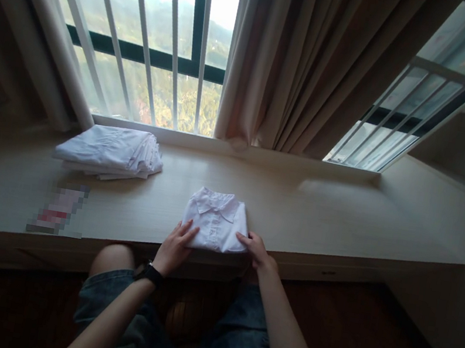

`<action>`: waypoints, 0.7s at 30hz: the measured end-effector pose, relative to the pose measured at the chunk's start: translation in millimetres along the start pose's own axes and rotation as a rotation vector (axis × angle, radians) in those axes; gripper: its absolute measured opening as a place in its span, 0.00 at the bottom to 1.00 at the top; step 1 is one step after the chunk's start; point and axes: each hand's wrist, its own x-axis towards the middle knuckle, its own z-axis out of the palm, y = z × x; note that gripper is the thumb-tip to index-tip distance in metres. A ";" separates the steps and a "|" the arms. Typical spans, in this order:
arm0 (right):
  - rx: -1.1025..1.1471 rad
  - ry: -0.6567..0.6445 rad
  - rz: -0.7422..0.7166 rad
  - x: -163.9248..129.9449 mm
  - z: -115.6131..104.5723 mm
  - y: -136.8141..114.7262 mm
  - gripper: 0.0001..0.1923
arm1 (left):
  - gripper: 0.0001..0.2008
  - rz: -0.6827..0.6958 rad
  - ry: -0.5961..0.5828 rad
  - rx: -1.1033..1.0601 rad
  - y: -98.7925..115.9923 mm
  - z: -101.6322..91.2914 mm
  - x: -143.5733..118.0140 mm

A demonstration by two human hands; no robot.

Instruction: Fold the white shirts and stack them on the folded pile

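A folded white collared shirt [214, 224] lies on the pale window ledge in front of me, its collar away from me and its button placket facing up. My left hand [175, 247] holds its near left edge, the thumb on top of the cloth and the fingers along the side. At the near right edge, my right hand [260, 251] grips the shirt, thumb on the fabric and the other fingers partly hidden beside it. Farther back on the left sits a stack of folded white shirts [109, 150], apart from both hands. A dark watch [149, 273] is on my left wrist.
The wooden ledge [341, 216] runs below barred windows [148, 35] and hanging curtains [279, 57]. On its left part lies a blurred-out pinkish item [60, 207]. My knees are against the front edge. A shelf unit [454, 205] stands to the right.
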 end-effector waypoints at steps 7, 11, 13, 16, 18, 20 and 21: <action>0.709 -0.175 -0.047 -21.5 21.2 -16.3 0.31 | 0.35 -0.082 -0.020 0.115 -13.2 9.0 8.3; 0.753 -0.050 -0.017 -7.9 39.2 -9.3 0.35 | 0.31 -0.064 -0.070 0.099 -17.0 8.6 22.5; 0.755 0.065 -0.013 5.4 45.3 -4.4 0.37 | 0.31 -0.021 -0.103 0.054 -22.9 3.3 31.1; 0.777 0.158 -0.064 29.0 41.3 1.2 0.37 | 0.32 0.019 -0.078 0.023 -36.5 -4.7 38.2; 0.793 0.192 -0.095 46.7 27.4 3.2 0.35 | 0.29 -0.002 -0.014 0.064 -45.8 -6.2 37.4; 0.798 0.253 -0.107 66.1 4.9 3.7 0.35 | 0.26 -0.041 0.055 0.133 -52.2 -4.3 34.3; 0.795 0.280 -0.110 76.3 -9.1 3.2 0.35 | 0.25 -0.060 0.082 0.168 -53.9 -2.6 32.6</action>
